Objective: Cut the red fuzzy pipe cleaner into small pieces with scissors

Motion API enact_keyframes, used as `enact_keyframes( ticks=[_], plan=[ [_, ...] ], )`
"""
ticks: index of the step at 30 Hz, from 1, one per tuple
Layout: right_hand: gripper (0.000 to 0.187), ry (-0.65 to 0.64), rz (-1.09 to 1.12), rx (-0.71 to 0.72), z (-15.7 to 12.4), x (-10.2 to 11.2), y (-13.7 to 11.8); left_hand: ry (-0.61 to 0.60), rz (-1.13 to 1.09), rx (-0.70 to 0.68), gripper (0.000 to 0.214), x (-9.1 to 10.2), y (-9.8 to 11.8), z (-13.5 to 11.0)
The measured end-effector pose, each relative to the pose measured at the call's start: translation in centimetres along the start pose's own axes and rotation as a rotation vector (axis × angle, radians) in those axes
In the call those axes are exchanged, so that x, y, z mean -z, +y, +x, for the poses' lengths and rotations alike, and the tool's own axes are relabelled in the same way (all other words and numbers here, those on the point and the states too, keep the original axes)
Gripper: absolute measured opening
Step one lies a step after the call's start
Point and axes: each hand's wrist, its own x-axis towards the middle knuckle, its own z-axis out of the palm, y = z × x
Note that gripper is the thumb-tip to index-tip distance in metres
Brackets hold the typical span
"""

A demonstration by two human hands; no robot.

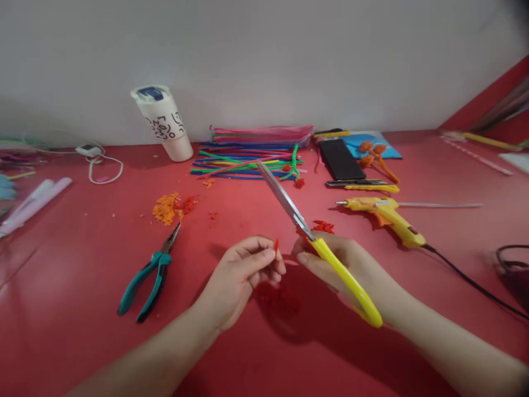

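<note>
Left grip (244, 268) in fingertip pinch

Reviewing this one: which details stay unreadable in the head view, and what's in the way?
All in the head view:
Lower end of the small red piece: hidden by the left hand.
Right hand's finger grip on the yellow-handled scissors: partly hidden behind handle and hand.
Dark red clippings: too shadowed to separate.
Dark object: blurred, cut off by the right edge.

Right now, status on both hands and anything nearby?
Left hand pinching small red piece. Right hand holding yellow-handled scissors. Pliers lying left, glue gun right, both untouched.
</note>
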Motion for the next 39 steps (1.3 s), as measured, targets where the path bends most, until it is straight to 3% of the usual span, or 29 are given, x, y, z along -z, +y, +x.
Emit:
enact_keyframes(
  ticks=[5,10,16,20,24,28,32,39],
  plan=[
    [0.019,-0.05,0.274,-0.075,-0.2,-0.3,-0.3,-0.072,0.09,0.125,0.011,-0.6,-0.1,-0.2],
    [0.016,-0.099,0.309,-0.062,-0.4,-0.1,-0.3,-0.075,0.158,0.145,0.01,-0.9,-0.3,-0.2],
    [0.01,0.003,0.146,-0.071,-0.5,-0.6,-0.1,0.113,0.454,-0.065,0.006,-1.1,-0.5,-0.1],
    [0.012,0.02,0.056,0.005,-0.4,-0.9,0.4,0.121,0.504,-0.064,0.004,-1.2,-0.6,-0.1],
    [0.018,0.064,-0.047,0.042,-0.3,-0.3,0.6,0.145,0.422,-0.046,0.004,-0.9,-0.5,0.1],
    [0.027,0.125,-0.332,0.1,-0.6,0.7,1.1,0.23,0.198,-0.157,0.004,0.0,-0.1,0.5],
    [0.026,0.08,-0.573,0.094,-1.1,0.9,1.6,0.269,0.02,-0.206,0.004,0.6,0.3,0.6],
    [0.032,0.077,-0.882,0.209,-1.2,0.1,3.1,0.3,-0.017,-0.221,0.002,0.4,0.9,0.3]
  ],
)
